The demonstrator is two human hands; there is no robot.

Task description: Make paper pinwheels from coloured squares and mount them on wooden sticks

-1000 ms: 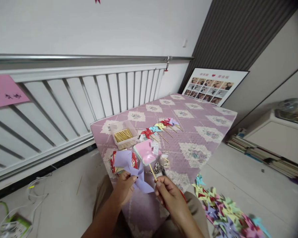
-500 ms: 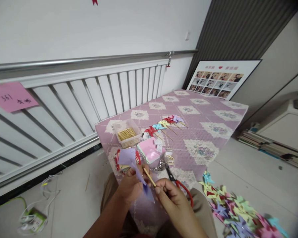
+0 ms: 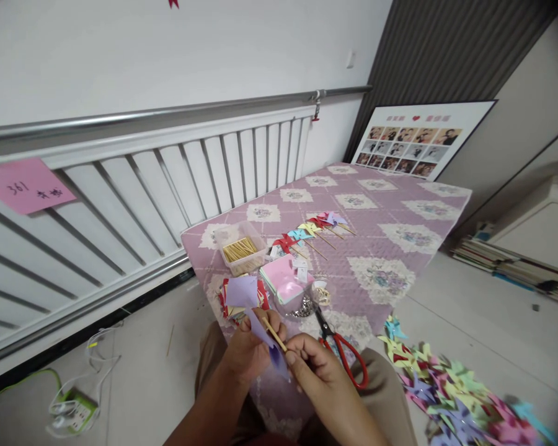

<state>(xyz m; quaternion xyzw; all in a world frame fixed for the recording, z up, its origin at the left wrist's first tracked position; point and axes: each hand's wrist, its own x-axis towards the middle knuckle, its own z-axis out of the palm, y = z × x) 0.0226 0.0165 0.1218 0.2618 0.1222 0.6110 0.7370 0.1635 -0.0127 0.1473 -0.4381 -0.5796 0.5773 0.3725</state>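
A folded purple paper pinwheel (image 3: 259, 331) is pinched in my left hand (image 3: 248, 350), above the near edge of the table. My right hand (image 3: 318, 368) grips a short wooden stick (image 3: 274, 334) by its lower end, and the stick crosses in front of the paper. Where stick and paper meet is partly hidden by my fingers. Red-handled scissors (image 3: 339, 347) lie just right of my hands. Beyond them are a small cup of pale beige pieces (image 3: 322, 294), a pile of small metal pieces (image 3: 304, 306) and a stack of purple and red paper (image 3: 242, 291).
A plastic box of wooden sticks (image 3: 240, 249), a pink paper stack (image 3: 286, 275) and a row of finished pinwheels (image 3: 310, 229) sit farther back on the table (image 3: 376, 217). Many colourful pinwheels (image 3: 460, 396) lie on the floor at right. A radiator (image 3: 204, 167) borders the table's left side.
The purple paper has turned and drawn in, so it no longer covers the paper stack behind. The scissors show more fully. The view has shifted slightly.
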